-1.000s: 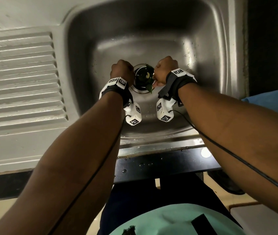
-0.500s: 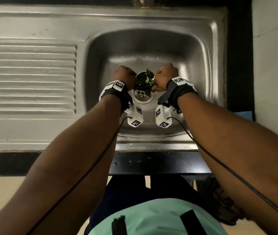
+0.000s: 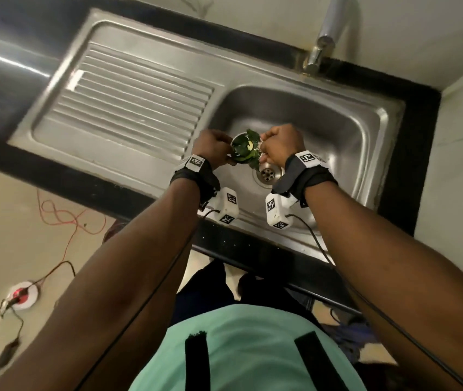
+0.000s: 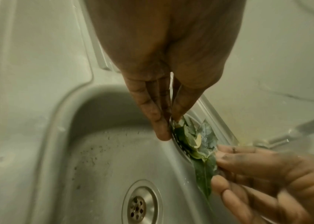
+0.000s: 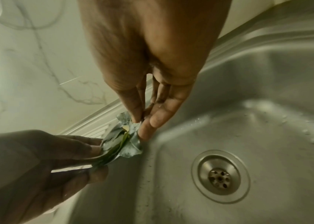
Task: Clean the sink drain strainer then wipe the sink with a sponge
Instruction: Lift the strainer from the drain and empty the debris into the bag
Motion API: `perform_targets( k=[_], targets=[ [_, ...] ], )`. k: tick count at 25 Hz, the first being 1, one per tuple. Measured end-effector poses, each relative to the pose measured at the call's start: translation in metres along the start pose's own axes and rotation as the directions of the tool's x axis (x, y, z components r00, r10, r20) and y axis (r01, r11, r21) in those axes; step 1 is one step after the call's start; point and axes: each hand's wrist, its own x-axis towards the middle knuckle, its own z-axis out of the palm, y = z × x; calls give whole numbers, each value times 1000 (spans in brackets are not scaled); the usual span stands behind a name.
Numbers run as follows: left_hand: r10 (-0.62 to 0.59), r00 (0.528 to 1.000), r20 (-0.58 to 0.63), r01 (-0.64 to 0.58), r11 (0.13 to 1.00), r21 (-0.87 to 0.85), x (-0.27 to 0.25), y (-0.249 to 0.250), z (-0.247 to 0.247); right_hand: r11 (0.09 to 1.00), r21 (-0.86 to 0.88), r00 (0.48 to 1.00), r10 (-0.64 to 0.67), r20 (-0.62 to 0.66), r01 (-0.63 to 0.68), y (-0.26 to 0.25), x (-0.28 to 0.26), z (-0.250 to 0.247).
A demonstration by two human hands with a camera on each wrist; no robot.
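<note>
The strainer, lifted clear of the drain, hangs above the sink basin between both hands; the left hand pinches its rim, fingers and thumb clamped on the metal edge; the right hand pinches the opposite side, its fingertips pressing on wet green leaves heaped in the bowl; one long leaf droops over the rim. The likely trouble is spillage: the strainer seems tilted, so loose leaves could slide out and land in the open drain; wet metal could also slip from such shallow pinches; no sponge is in view.
</note>
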Motion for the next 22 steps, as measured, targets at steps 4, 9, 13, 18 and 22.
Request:
perform_targets(
  k=[4, 9, 13, 18, 22],
  targets=[
    [-26, 993, -117, 10, 991, -136, -21, -25, -46, 991, -66, 990, -106, 95, 113, -34, -16, 32],
    [-114, 982, -153, 50, 929, -368, -53, -52, -98, 973, -82, 967, -203, 151, 217, -64, -38, 81],
    [-101, 981, -166, 25, 911, -411, -77, -83, -147, 957, -86, 948, -258, 185, 277, -84, -65, 135],
    [-123, 977, -176, 3, 826, -563, -111, -134, -220, 934, -146, 935, -294, 196, 325, -113, -108, 216],
    [-139, 971, -193, -4, 801, -599, -138, -185, -289, 913, -166, 909, -322, 266, 372, -141, -152, 292]
  ],
)
